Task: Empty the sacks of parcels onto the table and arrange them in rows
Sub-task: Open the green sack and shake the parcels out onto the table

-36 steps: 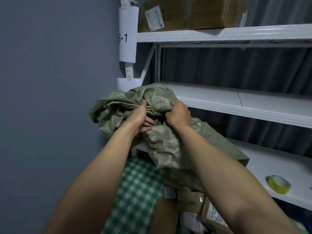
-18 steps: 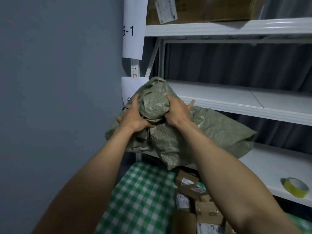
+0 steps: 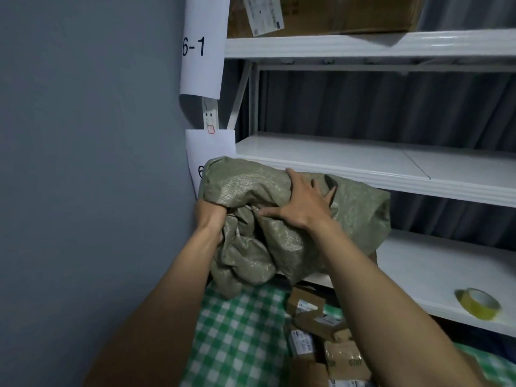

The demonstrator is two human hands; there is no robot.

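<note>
A crumpled, empty-looking olive-green woven sack point(image 3: 259, 247) is bunched up in front of the white shelving, above the table's far left corner. My left hand point(image 3: 210, 216) is buried in the sack's folds at its left side and grips the fabric; most of its fingers are hidden. My right hand point(image 3: 303, 203) lies on top of the bundle with fingers spread and straight, pressing it. Several small brown cardboard parcels point(image 3: 315, 328) with white labels lie in a heap on the green-and-white checked table point(image 3: 237, 336) beneath my right forearm.
White shelving point(image 3: 391, 169) runs along the back, its middle shelf bare. A roll of yellow tape point(image 3: 478, 303) sits on the lower shelf at right. A large cardboard box point(image 3: 335, 15) is on the top shelf. A grey wall point(image 3: 83, 163) closes the left.
My right hand has let go of the sack and now lies spread on top of it. My left hand has slid under the bundle's left side. The sack is packed tighter.
</note>
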